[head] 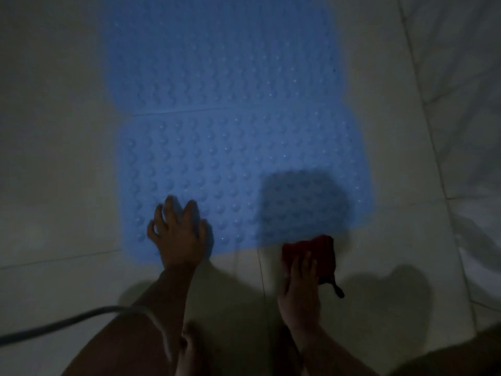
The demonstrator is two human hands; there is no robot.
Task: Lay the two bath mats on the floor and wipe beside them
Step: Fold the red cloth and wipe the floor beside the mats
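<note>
The two blue bath mats, near mat (244, 172) and far mat (217, 50), are lying end to end, running away from the person. The left hand (177, 234) is pressing the near mat's edge with spread fingers. The right hand (299, 289) is holding a dark red cloth (309, 251) on the floor tiles (393, 240) just beside that edge, so it is nearer for wiping

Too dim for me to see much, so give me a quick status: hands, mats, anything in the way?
Left hand flat on near mat. Right hand on red cloth, floor beside mat. Far mat laid. Grey hose by left arm.
</note>
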